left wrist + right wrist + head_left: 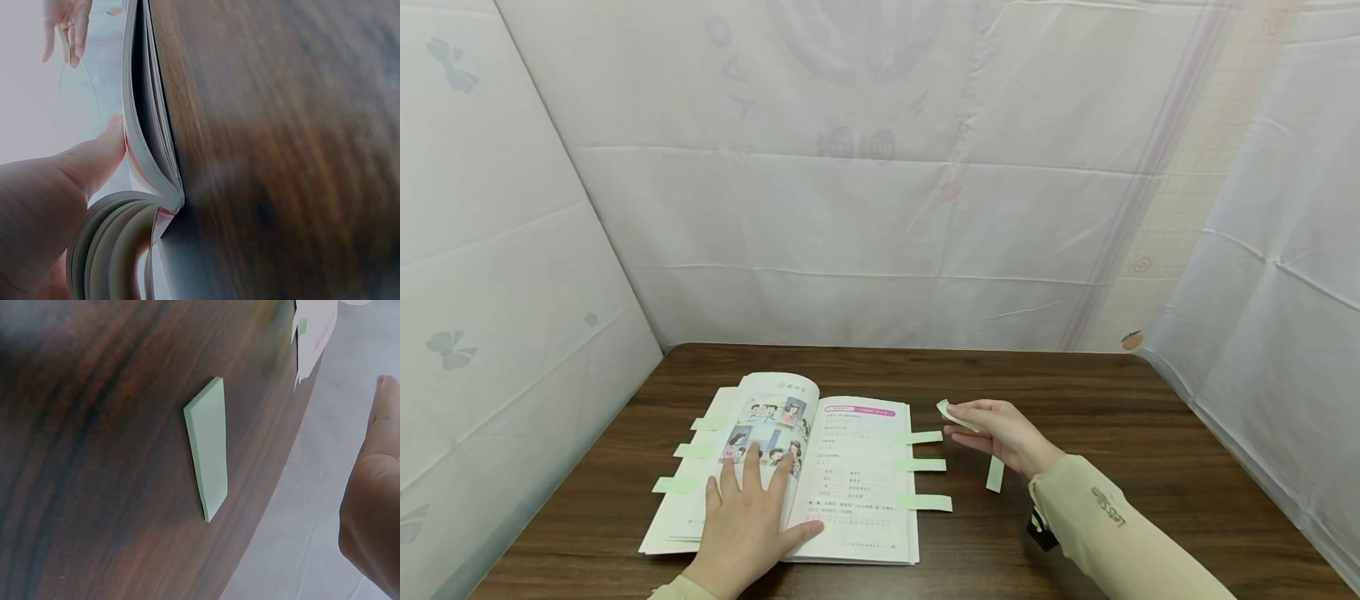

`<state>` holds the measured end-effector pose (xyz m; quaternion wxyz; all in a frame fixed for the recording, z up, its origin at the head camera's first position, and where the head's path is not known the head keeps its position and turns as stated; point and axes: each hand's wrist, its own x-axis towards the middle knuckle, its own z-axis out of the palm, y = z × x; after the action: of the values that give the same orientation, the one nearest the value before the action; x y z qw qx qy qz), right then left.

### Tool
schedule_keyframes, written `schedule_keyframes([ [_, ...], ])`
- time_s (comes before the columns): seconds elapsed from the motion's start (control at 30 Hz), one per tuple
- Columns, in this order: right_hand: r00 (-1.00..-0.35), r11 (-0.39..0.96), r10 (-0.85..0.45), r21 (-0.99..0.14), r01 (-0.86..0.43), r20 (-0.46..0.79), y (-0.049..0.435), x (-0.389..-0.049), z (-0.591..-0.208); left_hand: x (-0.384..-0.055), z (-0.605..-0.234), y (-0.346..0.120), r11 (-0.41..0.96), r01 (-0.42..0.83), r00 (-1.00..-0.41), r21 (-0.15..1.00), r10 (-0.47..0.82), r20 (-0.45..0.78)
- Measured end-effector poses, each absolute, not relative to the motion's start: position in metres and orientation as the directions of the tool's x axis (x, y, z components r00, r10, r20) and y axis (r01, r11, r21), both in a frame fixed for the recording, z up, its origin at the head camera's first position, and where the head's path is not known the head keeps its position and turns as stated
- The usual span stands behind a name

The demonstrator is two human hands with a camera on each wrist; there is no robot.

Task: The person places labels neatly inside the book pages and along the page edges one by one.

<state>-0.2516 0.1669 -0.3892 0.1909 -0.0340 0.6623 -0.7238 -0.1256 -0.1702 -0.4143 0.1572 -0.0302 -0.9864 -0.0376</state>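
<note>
An open book (857, 467) with printed text and a cartoon picture lies near the table's front. My left hand (747, 521) rests on it with fingers spread, pressing the left page and the inner part of the right one. In the left wrist view the thumb (100, 153) lies against the pages. To the right of the book, my right hand (1003, 433) pinches a pale green sticky note (958, 417) above the table. Below that hand, a thin pad of green sticky notes (209, 450) lies on the wood.
Several green tabs stick out from the book: one column on the left edge, including this tab (692, 450), and another on the right edge, including this tab (925, 464). The brown wooden table (1075, 383) ends at white curtains (880, 208) at the back and sides.
</note>
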Motion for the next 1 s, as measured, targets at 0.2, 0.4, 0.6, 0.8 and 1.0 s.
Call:
schedule_keyframes([
  [0.2,-0.938,0.011,-0.279,-0.977,0.211,-0.206,0.158,-0.261,-0.395,-0.126,-0.413,-0.17,0.996,0.066,-0.954,0.065,0.044,0.297],
  [0.4,-0.94,0.003,-0.291,-0.983,0.184,-0.177,0.146,-0.267,-0.399,-0.125,-0.415,-0.172,0.996,0.07,-0.95,0.061,0.048,0.309],
  [0.6,-0.948,-0.004,-0.262,-0.982,0.187,-0.179,0.135,-0.274,-0.402,-0.126,-0.415,-0.172,0.996,0.071,-0.951,0.057,0.051,0.305],
  [0.8,-0.956,0.009,-0.22,-0.98,0.198,-0.195,0.126,-0.284,-0.403,-0.127,-0.415,-0.172,0.996,0.074,-0.947,0.054,0.054,0.317],
  [1.0,-0.96,0.018,-0.184,-0.977,0.211,-0.211,0.121,-0.292,-0.403,-0.128,-0.415,-0.172,0.996,0.075,-0.942,0.045,0.056,0.33],
])
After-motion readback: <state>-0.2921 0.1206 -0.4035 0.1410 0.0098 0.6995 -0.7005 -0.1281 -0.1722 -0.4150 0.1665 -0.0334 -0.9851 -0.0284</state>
